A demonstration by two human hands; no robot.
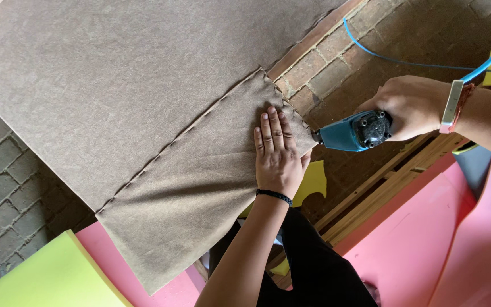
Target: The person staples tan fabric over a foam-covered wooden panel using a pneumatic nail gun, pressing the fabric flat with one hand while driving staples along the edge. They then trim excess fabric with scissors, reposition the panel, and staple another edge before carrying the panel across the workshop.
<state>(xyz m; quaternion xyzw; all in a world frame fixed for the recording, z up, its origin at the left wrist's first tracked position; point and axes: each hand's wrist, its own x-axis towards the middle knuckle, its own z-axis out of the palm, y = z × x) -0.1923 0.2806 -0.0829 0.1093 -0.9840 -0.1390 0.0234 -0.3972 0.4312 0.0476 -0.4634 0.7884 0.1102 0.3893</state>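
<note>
A wide brown board (103,74) fills the far left of the view, lying tilted over a brick-paved floor (1,193). A sheet of brown fabric (194,199) overlaps the board's near right part, its edge fastened along a slanting row of staples (200,116) and its near end hanging down toward pink foam sheets (427,239). A lime-green foam block (52,273) lies at the near left corner, and a small yellow foam scrap (313,179) shows just right of the fabric.

The left hand (278,153) lies flat on the fabric near its far right corner, fingers (273,128) straight, close together and pressed down, gripping nothing. A black band circles that wrist.

The right hand (413,105) comes in from the right with its fingers curled shut around the back of a teal pneumatic stapler (350,132). The stapler's nose touches the fabric's right edge, just beside the left hand's fingertips. A blue air hose (416,63) runs from the tool to the far right.
</note>
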